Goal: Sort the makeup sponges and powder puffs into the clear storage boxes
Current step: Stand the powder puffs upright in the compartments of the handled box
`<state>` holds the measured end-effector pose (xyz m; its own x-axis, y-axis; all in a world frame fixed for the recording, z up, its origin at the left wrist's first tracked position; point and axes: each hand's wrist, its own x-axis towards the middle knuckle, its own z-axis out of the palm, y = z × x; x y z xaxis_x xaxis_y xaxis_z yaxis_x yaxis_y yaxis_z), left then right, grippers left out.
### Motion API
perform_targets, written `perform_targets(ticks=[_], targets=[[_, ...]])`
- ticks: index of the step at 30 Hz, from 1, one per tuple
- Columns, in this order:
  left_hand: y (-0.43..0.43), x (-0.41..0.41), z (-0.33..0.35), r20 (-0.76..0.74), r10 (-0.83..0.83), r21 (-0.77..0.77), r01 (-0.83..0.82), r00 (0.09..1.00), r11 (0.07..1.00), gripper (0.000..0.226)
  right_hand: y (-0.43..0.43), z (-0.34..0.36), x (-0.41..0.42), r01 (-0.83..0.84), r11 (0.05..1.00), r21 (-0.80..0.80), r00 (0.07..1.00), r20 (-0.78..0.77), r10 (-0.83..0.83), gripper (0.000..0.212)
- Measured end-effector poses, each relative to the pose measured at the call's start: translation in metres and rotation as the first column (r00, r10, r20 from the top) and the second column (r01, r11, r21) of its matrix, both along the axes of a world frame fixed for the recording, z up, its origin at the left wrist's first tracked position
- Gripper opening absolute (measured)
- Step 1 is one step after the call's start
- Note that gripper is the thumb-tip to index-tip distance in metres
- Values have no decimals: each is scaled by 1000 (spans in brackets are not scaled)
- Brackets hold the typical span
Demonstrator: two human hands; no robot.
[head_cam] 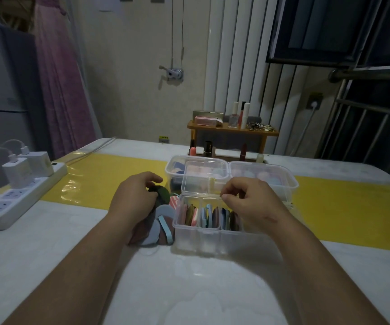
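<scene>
Mid-sort: left hand [134, 195] has its grip on a dark green puff [162, 191]; right hand [245, 202] curls over the divided box [212, 242], can't tell if holding. Next up, probably slotting it in upright.

On my feed the left hand [134, 195] gripped a dark green puff [161, 191] above the loose pile [157, 229] beside the near clear box [209, 239], where sorted puffs [209, 215] stood on edge in three compartments. The right hand [250, 205] hovered curled over its right end.
</scene>
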<state>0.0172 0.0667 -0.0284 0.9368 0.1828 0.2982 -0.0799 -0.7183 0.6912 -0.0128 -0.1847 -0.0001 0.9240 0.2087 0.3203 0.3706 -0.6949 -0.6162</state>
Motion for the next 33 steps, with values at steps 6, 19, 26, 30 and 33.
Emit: perform_targets(ticks=[6, 19, 26, 30, 33], targets=[[-3, -2, 3, 148, 68, -122, -50, 987, 991, 22, -1, 0, 1, -2, 1000, 20, 1000, 0, 2, 14], [-23, -15, 14, 298, -17, -474, 163, 954, 866, 34, -1, -1, 2, -20, 997, 79, 1000, 5, 19, 15], [-31, -20, 16, 306, -123, -496, 268, 944, 826, 22, 1, -1, 3, -38, 994, 99, 999, -15, 40, 17], [-36, -22, 14, 288, -172, -479, 298, 942, 826, 19, 3, 1, 1, -62, 992, 113, 998, 7, 61, 24], [-40, -25, 14, 293, -193, -459, 315, 936, 830, 17, 5, 2, -2, -98, 986, 137, 995, 30, 95, 24]])
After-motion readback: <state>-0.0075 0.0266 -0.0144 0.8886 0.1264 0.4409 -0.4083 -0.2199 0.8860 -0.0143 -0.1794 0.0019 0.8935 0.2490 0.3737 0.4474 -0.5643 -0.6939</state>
